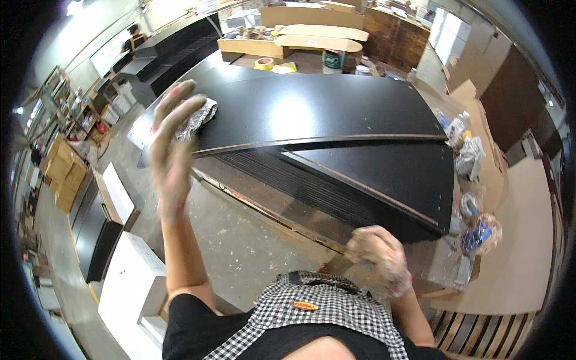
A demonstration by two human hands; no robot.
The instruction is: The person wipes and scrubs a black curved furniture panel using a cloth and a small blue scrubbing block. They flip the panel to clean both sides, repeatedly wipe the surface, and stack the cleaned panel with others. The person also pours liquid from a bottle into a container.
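My left hand (173,147), in a stained, light-coloured glove, is raised over the left end of a large glossy black panel (336,108). Its fingers are stretched and apart, slightly smeared by motion. A crumpled grey-white rag (200,119) shows just beside those fingers, at the panel's left. My right hand (379,255), gloved too, hovers at the near edge of the work table with fingers curled in; what they may hold is hidden. Close beyond it lies a stack of black panels (324,189), topped by a wedge-shaped black piece (396,174).
Toward the back stand a green-labelled can (333,61), a tape roll (264,63) and a shallow wooden box (252,48). Plastic bags (470,157) and brown cardboard (522,234) lie at the right. White boxes (129,294) and cartons (65,171) stand on the left.
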